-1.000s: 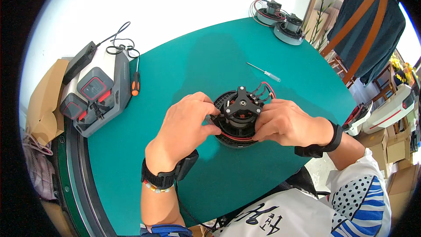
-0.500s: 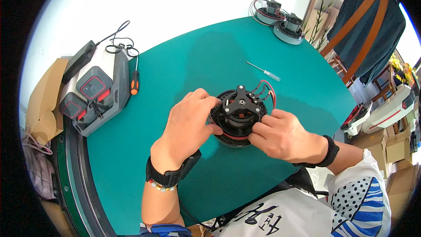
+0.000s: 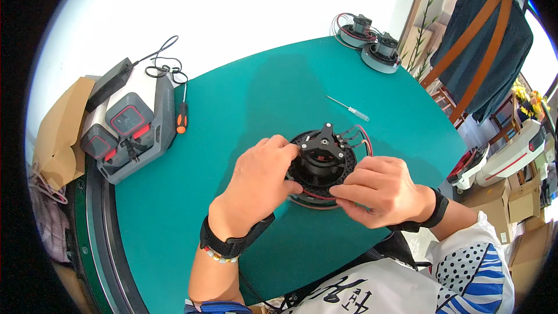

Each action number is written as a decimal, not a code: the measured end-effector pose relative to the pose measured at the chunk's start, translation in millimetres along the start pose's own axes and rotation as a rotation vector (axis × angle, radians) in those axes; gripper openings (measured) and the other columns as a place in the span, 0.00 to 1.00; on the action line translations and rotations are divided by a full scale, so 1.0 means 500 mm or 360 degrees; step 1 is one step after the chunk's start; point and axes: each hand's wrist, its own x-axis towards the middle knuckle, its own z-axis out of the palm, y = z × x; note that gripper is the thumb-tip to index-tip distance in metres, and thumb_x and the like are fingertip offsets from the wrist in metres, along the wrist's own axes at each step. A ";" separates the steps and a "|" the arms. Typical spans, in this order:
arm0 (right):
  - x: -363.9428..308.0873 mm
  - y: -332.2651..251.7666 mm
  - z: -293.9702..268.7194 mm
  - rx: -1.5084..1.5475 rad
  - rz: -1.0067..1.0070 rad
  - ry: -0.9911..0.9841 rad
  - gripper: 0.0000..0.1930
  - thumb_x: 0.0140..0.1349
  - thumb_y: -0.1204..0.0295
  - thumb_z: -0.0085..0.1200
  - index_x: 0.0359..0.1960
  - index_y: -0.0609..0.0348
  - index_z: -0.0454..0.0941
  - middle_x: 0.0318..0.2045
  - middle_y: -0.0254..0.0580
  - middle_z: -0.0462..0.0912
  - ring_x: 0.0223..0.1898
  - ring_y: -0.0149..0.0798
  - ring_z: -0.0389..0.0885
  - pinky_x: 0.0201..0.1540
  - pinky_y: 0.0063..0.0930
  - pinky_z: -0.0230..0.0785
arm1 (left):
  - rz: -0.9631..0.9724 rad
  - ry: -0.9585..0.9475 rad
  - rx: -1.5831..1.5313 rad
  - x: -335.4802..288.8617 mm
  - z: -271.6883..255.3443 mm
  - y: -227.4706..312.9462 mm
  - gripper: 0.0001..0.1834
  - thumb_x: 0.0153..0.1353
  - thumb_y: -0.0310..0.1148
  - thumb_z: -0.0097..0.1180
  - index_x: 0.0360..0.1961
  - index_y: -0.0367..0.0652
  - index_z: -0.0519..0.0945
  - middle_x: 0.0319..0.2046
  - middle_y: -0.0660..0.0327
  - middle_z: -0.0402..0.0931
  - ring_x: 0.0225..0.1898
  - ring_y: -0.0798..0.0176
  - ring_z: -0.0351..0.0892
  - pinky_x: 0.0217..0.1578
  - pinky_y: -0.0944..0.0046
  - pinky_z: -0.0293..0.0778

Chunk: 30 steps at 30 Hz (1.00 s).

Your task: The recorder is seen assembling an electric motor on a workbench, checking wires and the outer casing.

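Note:
A round black motor (image 3: 319, 166) with a three-armed bracket on top stands on the green table, tilted slightly. My left hand (image 3: 261, 171) grips its left rim, thumb at the front and fingers at the back. A red wire (image 3: 317, 196) runs along the motor's front rim. At the front right, my right hand (image 3: 381, 189) is closed, its fingertips pinching this wire against the rim. More thin red and dark leads (image 3: 365, 135) loop from the bracket's right side down behind my right hand. The wire's end is hidden by my fingers.
Beyond the motor lies a clear-handled screwdriver (image 3: 350, 109). Two similar motors (image 3: 381, 53) sit at the far right edge. On the left are a grey-and-white device (image 3: 133, 122), an orange-and-black screwdriver (image 3: 182, 119) and a brown cardboard box (image 3: 61, 131). A chair with dark cloth (image 3: 482, 40) stands right.
The motor tips a little, showing more of its side. My right fingers have shifted along the front rim with the wire, and the right thumb has dropped lower. The left hand keeps its grip.

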 end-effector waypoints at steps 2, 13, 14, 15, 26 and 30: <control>0.001 0.002 -0.002 -0.0093 -0.0098 0.0141 0.12 0.39 0.74 0.69 0.29 0.54 0.83 0.24 0.30 0.78 0.21 0.33 0.73 0.20 0.26 0.65 | 0.0070 0.0111 -0.0020 0.002 0.001 -0.007 0.27 0.39 0.29 0.72 0.45 0.36 0.78 0.43 0.53 0.76 0.47 0.47 0.76 0.47 0.54 0.73; -0.080 -0.017 0.044 -0.0369 -0.0295 -0.0552 0.13 0.47 0.73 0.55 0.36 0.65 0.79 0.23 0.33 0.71 0.25 0.30 0.76 0.25 0.23 0.70 | 0.0049 0.0254 -0.0144 0.000 -0.023 -0.017 0.21 0.41 0.28 0.71 0.40 0.38 0.81 0.37 0.53 0.78 0.41 0.48 0.78 0.41 0.55 0.73; -0.080 -0.016 0.045 -0.0366 -0.0294 -0.0549 0.13 0.47 0.73 0.55 0.36 0.65 0.79 0.23 0.33 0.71 0.25 0.30 0.76 0.25 0.23 0.70 | 0.0033 0.0234 -0.0143 -0.001 -0.025 -0.017 0.20 0.41 0.28 0.71 0.38 0.38 0.81 0.36 0.53 0.78 0.40 0.48 0.78 0.40 0.55 0.73; -0.081 -0.016 0.046 -0.0256 -0.0290 -0.0634 0.15 0.47 0.73 0.55 0.37 0.67 0.79 0.23 0.35 0.73 0.25 0.31 0.77 0.25 0.24 0.70 | 0.0034 0.0231 -0.0142 -0.002 -0.024 -0.015 0.20 0.41 0.28 0.71 0.38 0.38 0.81 0.36 0.53 0.78 0.40 0.48 0.78 0.40 0.55 0.73; -0.073 -0.028 0.041 0.0038 -0.0060 -0.0789 0.11 0.47 0.74 0.57 0.32 0.66 0.74 0.24 0.38 0.71 0.25 0.37 0.77 0.25 0.31 0.72 | -0.0011 0.0161 -0.0111 0.017 0.011 -0.040 0.11 0.44 0.29 0.70 0.28 0.39 0.82 0.29 0.53 0.76 0.34 0.49 0.79 0.36 0.55 0.73; -0.047 -0.035 0.013 0.0320 0.0047 -0.0590 0.12 0.48 0.76 0.57 0.35 0.64 0.74 0.26 0.41 0.70 0.25 0.41 0.76 0.24 0.35 0.70 | -0.0003 0.0181 -0.0186 0.018 0.012 -0.045 0.11 0.44 0.29 0.70 0.28 0.38 0.82 0.29 0.53 0.77 0.34 0.50 0.79 0.35 0.55 0.73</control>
